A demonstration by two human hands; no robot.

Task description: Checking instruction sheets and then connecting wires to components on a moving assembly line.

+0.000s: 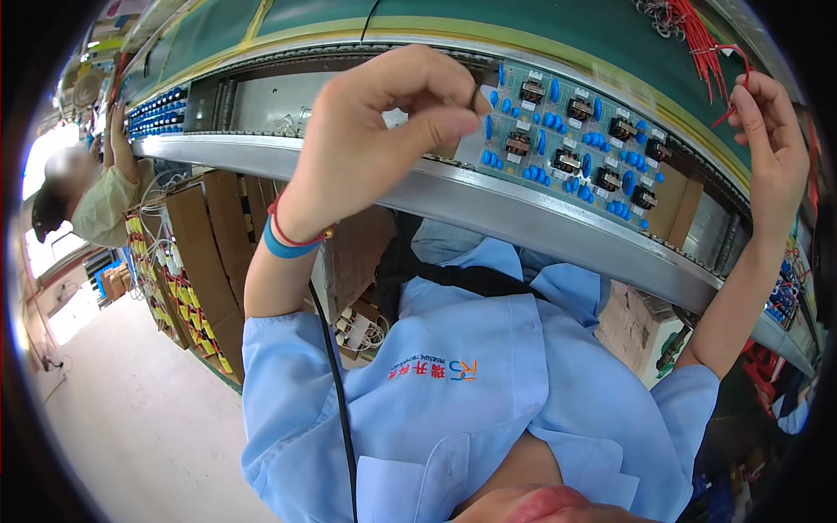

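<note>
My left hand (392,113) is closed in a pinch over the left end of a circuit board panel (545,98). A small dark thing (476,96) shows at its fingertips, too small to name. Several blue disc components (629,182) and dark transformers (566,159) stand on the panel, which lies across the metal conveyor rails. Right of the panel, my right hand (765,131) is raised, thumb and fingers closed on a red wire (747,65). This wire curves up and over beside the hand, with one end hanging below the fingers.
A bundle of red wires (697,44) lies on the green bench top (506,19) beyond the rails. Along the near side runs the metal conveyor rail (418,187). More blue components (159,115) sit at the far left, near another person (100,205). Cardboard boxes (205,253) stand below the line.
</note>
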